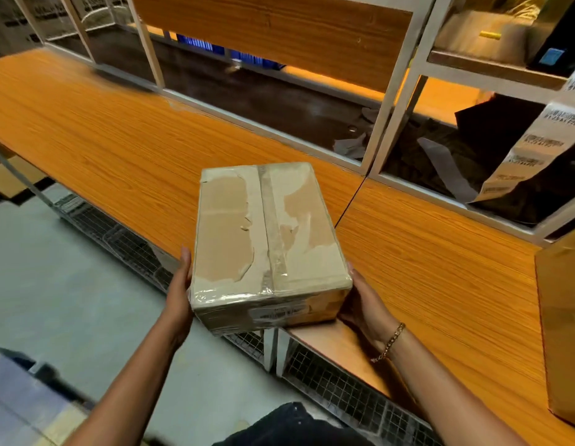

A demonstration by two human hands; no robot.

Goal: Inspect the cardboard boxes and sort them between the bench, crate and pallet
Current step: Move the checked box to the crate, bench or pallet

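Note:
A taped cardboard box point(267, 233) with torn paper patches on top and a barcode label on its near side is held over the front edge of the orange wooden bench point(118, 146). My left hand point(180, 294) presses flat against its left side. My right hand point(363, 304), with a gold bracelet at the wrist, cups its right near corner from below. Whether the box's far end rests on the bench cannot be told.
Another cardboard box point(563, 329) stands on the bench at the right edge. A strip of barcode labels point(534, 146) hangs from the metal shelf frame point(392, 101) behind the bench. Wire mesh point(344, 391) runs under the bench. Grey floor lies at left.

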